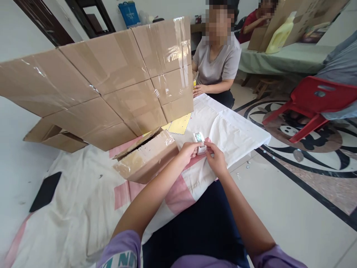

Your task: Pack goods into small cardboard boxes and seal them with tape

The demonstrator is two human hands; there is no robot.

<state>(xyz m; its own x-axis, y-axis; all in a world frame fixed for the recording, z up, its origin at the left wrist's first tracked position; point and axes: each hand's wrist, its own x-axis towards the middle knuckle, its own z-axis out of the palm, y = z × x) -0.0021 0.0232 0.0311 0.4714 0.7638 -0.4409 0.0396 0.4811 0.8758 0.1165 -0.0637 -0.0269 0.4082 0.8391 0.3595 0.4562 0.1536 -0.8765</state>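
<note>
Between my two hands, just above the cloth-covered table, is a small white packet point(198, 138) with a greenish patch on its upper face. My left hand point(190, 149) is closed on its left side, with the thumb lying across the front. From the right, my right hand point(216, 157) pinches the packet's edge with bent fingers. The fingers partly cover its lower half, so its exact kind is unclear. An opened cardboard box point(147, 156) rests on the table left of my hands.
A tall taped cardboard panel point(117, 78) stands across the table. Yellow sheets point(180, 124) lie by its base, and a black flat object point(46, 191) lies far left. Opposite sits a person point(217, 59) in grey. A red chair point(320, 98) stands at right.
</note>
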